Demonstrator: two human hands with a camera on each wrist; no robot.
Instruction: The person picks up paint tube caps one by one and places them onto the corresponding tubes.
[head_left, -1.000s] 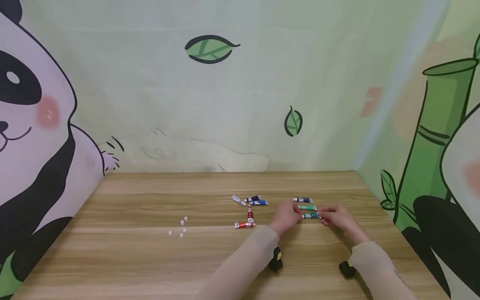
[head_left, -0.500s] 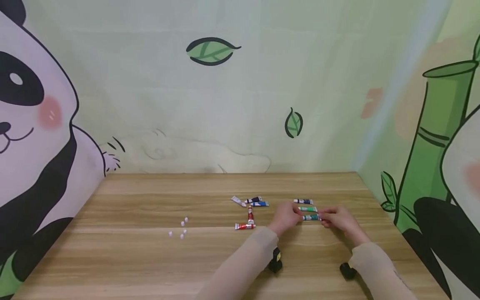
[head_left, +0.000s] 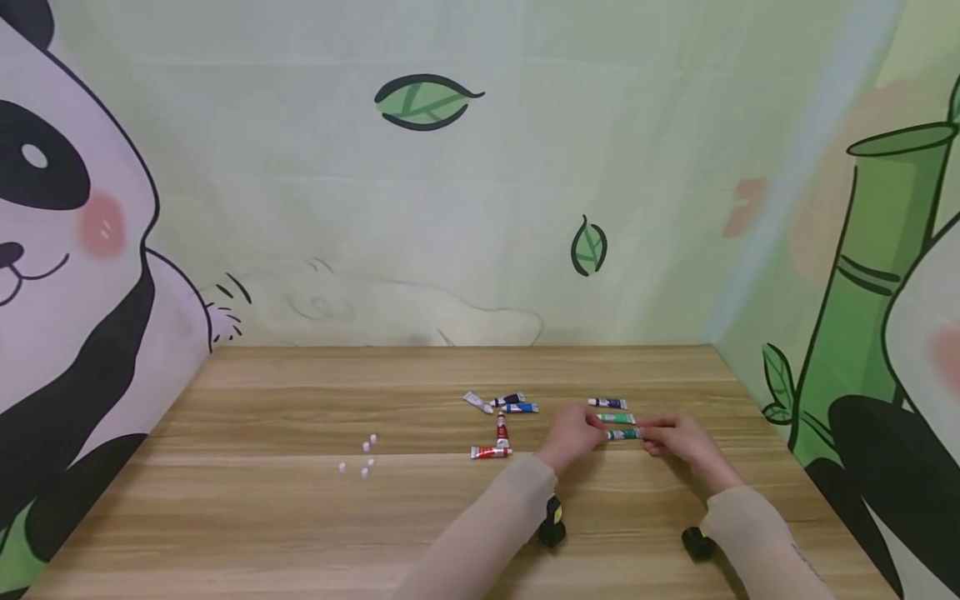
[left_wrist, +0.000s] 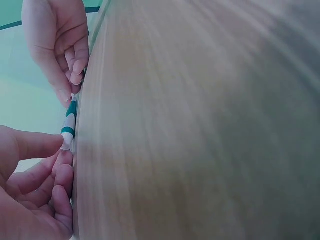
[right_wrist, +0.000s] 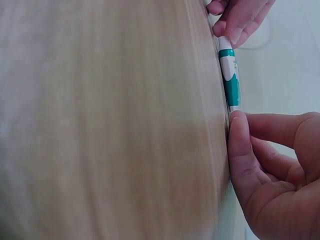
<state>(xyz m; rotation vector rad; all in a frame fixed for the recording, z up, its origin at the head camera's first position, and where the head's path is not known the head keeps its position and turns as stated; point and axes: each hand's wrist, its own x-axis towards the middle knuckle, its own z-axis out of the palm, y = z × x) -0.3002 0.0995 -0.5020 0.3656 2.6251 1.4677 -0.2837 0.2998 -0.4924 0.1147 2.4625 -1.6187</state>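
Left hand (head_left: 572, 433): engaged; thumb and fingertips pinch the white cap (right_wrist: 225, 44) of the teal paint tube (right_wrist: 230, 72).
Right hand (head_left: 681, 440): engaged; thumb and forefinger pinch the same tube's tail end (right_wrist: 234, 108).
Nearer table, left: small white pieces (head_left: 365, 472), too small to identify, scattered on the wood-grain table (head_left: 300, 533); bright red paint tube (head_left: 489, 452) lying crosswise, with dark red paint tube (head_left: 502, 431) pointing away just behind it.
Teal tube, location: between the two hands, lying crosswise, cap to the left; whether it touches the table cannot be told.
Teal tube, handling: judged very light; body probably soft and easily dented; cap likely stiff; smooth surface may slip or roll under a loose pinch. Breakage seems unlikely, but a hard squeeze mid-body could press on the contents.
Teal tube, hold points: cap and tail judged the sound places, as both leave the soft middle unloaded; fingertip pressure should suffice.
Green paint tube (head_left: 616, 418): just behind the teal one, roughly parallel, near the left fingertips; contact not determinable.
Blue paint tube (head_left: 520, 408): left of the left hand, beside a dark paint tube (head_left: 507, 400) and a whitish paint tube (head_left: 477, 402).
Navy paint tube (head_left: 607, 403): behind the green one, cap also to the left.
Backdrop (head_left: 300, 167): pale green, printed with panda, leaves and bamboo.
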